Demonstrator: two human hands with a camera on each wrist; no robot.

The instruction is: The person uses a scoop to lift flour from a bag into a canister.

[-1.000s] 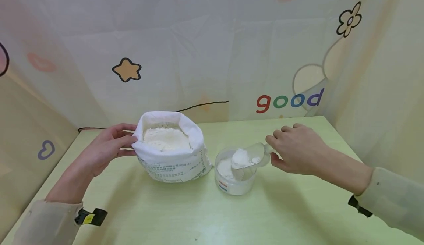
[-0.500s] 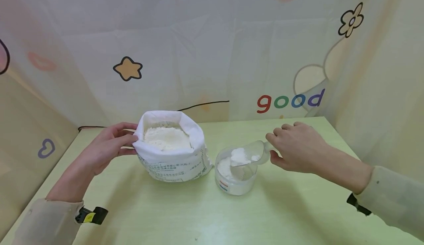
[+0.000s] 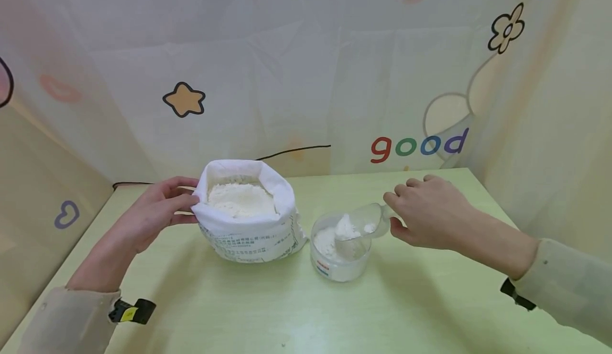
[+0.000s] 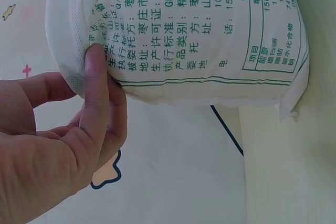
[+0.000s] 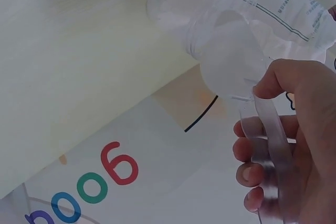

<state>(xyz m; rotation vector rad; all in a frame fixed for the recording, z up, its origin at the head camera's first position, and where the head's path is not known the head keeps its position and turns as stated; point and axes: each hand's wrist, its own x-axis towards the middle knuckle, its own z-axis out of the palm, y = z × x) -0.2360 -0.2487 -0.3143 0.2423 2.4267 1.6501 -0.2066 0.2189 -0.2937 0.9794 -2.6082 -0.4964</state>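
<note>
A white cloth flour bag (image 3: 248, 237) stands with its top folded down, full of pale flour (image 3: 241, 200). At its left rim my left hand (image 3: 160, 208) pinches the edge; in the left wrist view the fingers (image 4: 97, 72) lie against the printed side. My right hand (image 3: 425, 213) grips the handle of a clear plastic scoop (image 3: 375, 221), its handle (image 5: 270, 166) running through curled fingers in the right wrist view. Tilted left, the scoop hangs over a round clear tub (image 3: 341, 271). White powder lies in both scoop and tub.
The light green table (image 3: 296, 311) carries bag and tub side by side, the tub just right of the bag. Behind it and at both sides hangs a printed curtain (image 3: 287, 77). A dark strap (image 3: 136, 311) sits at the left cuff.
The scoop has risen very slightly over the tub, and the powder in it has shifted into a narrower heap. My left hand stays at the bag's rim.
</note>
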